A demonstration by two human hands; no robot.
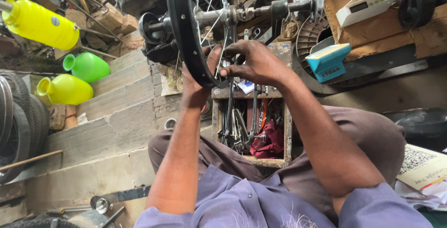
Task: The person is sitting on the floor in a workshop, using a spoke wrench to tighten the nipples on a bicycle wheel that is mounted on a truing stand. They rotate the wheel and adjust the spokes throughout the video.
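A black bicycle wheel rim (182,27) with thin spokes and a threaded axle (260,11) stands edge-on in front of me. My left hand (195,86) reaches up behind the rim's lower edge and its fingers press against the rim. My right hand (253,62) is curled on the other side, its fingertips pinching a spoke near the rim's bottom. Both forearms stretch up from my purple sleeves.
A wooden toolbox (251,130) with spanners and a red rag sits between my knees. Yellow and green plastic containers (65,88) lie at the left beside tyres (14,125). A blue-topped box (328,60) and cardboard (386,27) are at the right. Concrete steps (116,121) lie below left.
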